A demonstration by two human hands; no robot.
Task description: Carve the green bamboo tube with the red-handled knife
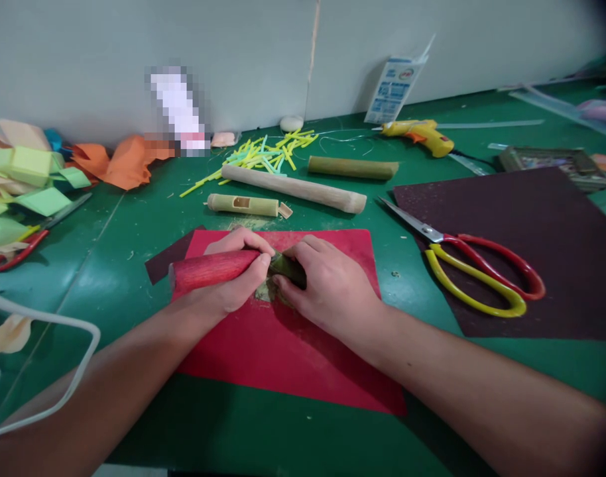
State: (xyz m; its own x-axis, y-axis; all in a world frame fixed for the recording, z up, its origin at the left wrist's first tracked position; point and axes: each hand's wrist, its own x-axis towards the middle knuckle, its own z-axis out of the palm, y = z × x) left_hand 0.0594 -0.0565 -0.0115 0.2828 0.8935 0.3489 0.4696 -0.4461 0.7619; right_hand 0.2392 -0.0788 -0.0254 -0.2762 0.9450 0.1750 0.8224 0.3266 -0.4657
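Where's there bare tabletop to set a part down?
Mostly bare: green table nearer than the red sheet, and a narrow gap between that and the dark sheet at right. Crowded: beyond the red sheet, by the pale stick and yellow strips; far left, by paper scraps.

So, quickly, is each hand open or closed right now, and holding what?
Left hand: closed, holding the red handle.
Right hand: closed, holding the green bamboo piece.

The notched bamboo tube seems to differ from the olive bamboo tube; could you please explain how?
The notched bamboo tube has an opening cut into its side, while the olive bamboo tube shows none. The notched one is paler than the olive one. Both lie on the green table.
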